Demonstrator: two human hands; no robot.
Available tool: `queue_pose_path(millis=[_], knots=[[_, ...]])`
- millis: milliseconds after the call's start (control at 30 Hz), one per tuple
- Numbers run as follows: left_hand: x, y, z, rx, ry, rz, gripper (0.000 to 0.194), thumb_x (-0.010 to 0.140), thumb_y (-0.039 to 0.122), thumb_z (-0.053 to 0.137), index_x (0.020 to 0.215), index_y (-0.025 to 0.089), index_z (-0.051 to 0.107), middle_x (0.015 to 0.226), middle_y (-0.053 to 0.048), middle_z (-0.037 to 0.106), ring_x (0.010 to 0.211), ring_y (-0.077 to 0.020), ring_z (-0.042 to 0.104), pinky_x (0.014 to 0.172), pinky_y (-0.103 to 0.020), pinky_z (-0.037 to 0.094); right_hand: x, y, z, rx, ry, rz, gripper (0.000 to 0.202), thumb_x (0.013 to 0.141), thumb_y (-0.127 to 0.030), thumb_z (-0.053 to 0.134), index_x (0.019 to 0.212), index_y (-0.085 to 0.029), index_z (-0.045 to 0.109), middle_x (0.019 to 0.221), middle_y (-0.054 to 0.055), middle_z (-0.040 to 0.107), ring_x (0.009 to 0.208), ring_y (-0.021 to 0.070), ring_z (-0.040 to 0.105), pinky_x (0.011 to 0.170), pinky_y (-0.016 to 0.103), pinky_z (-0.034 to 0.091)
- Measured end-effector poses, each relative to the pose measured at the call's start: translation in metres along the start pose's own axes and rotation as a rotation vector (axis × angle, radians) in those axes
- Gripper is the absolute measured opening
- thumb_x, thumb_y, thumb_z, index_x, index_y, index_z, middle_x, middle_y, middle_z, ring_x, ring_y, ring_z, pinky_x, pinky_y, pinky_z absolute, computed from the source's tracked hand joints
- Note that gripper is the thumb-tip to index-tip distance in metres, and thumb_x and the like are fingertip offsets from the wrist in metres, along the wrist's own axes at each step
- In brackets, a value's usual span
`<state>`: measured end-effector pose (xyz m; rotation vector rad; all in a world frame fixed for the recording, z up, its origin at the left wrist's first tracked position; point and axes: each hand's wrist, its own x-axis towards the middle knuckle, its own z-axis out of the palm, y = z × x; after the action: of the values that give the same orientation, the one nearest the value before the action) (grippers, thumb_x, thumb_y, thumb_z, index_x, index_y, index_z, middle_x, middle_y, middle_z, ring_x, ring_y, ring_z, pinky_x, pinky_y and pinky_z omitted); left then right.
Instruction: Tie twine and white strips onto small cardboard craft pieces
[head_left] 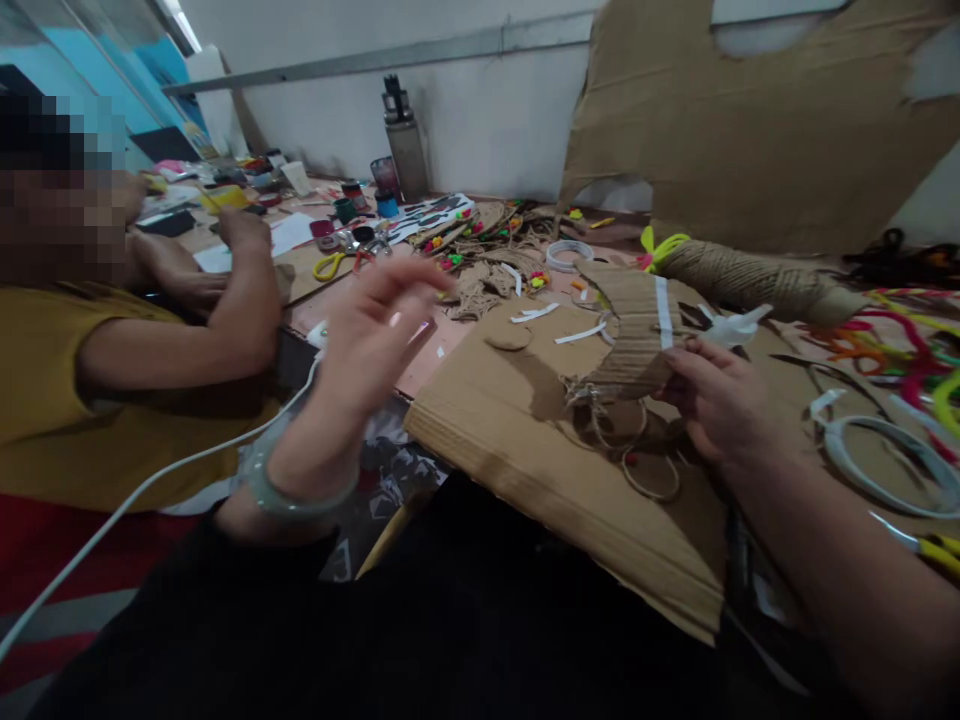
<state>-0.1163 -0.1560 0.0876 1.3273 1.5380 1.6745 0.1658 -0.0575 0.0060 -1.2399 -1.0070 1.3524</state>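
My right hand pinches the edge of a curved piece of corrugated cardboard, raised over a flat cardboard sheet. A white strip runs across the curved piece, and loops of twine hang below it. My left hand is lifted left of the sheet, slightly blurred, its fingers apart and curled with nothing between them. Loose white strips lie on the sheet behind the curved piece.
A person in a yellow top works at the left. Twine roll, tape rolls and coloured cords lie right. Paint jars and a bottle stand behind. A white cable crosses the left side.
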Motion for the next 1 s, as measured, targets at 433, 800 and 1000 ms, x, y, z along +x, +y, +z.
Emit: queue_pose_path(millis=[433, 800, 1000], knots=[[0.014, -0.033, 0.163, 0.467, -0.63, 0.625, 0.019, 0.089, 0.022, 0.057, 0.095, 0.018, 0.074, 0.091, -0.01, 0.072, 0.086, -0.0206, 0.063, 0.083, -0.033, 0.046, -0.006, 0.005, -0.001, 0.078, -0.045, -0.177, 0.031, 0.061, -0.044, 0.073, 0.073, -0.021, 0.055, 0.065, -0.004, 0.054, 0.056, 0.0079, 0.048, 0.049, 0.021, 0.042], [0.009, -0.068, 0.162, 0.316, -0.504, 0.766, 0.006, 0.085, 0.015, 0.061, 0.087, 0.017, 0.067, 0.08, -0.002, 0.069, 0.073, -0.0137, 0.063, 0.068, -0.025, 0.05, -0.013, 0.019, -0.006, -0.044, -0.139, -0.256, 0.022, 0.071, -0.038, 0.068, 0.081, -0.02, 0.06, 0.075, -0.001, 0.061, 0.066, 0.0119, 0.055, 0.06, 0.027, 0.047], [0.006, -0.064, 0.162, 0.237, -0.511, 0.693, 0.009, 0.082, 0.011, 0.061, 0.076, 0.018, 0.062, 0.071, 0.001, 0.067, 0.069, -0.0124, 0.062, 0.063, -0.024, 0.048, -0.02, 0.019, -0.005, -0.121, -0.114, -0.2, 0.022, 0.067, -0.035, 0.067, 0.079, -0.02, 0.058, 0.071, 0.0, 0.062, 0.065, 0.0134, 0.056, 0.062, 0.029, 0.046]])
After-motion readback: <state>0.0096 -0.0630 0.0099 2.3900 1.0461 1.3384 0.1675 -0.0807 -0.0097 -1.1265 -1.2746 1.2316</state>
